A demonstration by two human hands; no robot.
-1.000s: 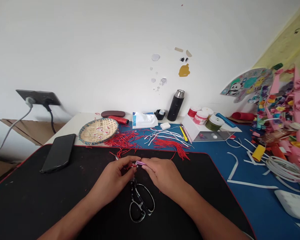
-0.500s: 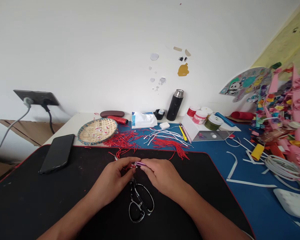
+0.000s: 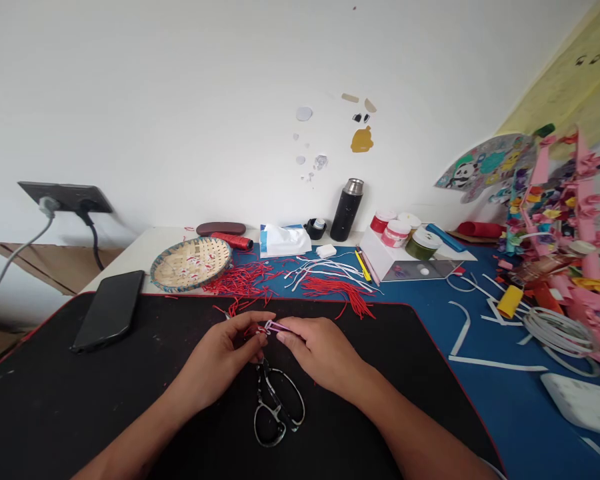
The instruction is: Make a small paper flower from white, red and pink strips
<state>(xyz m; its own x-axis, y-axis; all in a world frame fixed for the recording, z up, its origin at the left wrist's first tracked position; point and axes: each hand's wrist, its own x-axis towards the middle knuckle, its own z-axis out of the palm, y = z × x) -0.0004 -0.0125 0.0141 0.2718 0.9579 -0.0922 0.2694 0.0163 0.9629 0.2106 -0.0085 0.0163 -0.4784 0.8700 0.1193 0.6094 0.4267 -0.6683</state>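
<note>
My left hand [image 3: 215,360] pinches a small bunch of red and white cord [image 3: 261,331] between thumb and fingertips. In my right hand [image 3: 327,350], thumb and forefinger close on a slim purple tool [image 3: 278,327] with a pale end; its kind is partly hidden by the fingers. That end meets the cord, though whether it grips it I cannot tell. Just below the hands, black-handled scissors [image 3: 279,410] lie on the black mat [image 3: 190,440], their blades mostly hidden by the left hand.
Red cords [image 3: 340,293] and white cords [image 3: 325,267] lie behind the mat, near a woven basket [image 3: 160,267] and a red spool [image 3: 237,241]. A phone [image 3: 110,310] rests at left. A black flask [image 3: 347,212], jars [image 3: 424,243] and paper strips [image 3: 497,363] are farther right.
The purple tool and its pale end show more clearly between my hands, with the fingers slightly shifted apart. The whole view has moved a little; the scissors stay in place.
</note>
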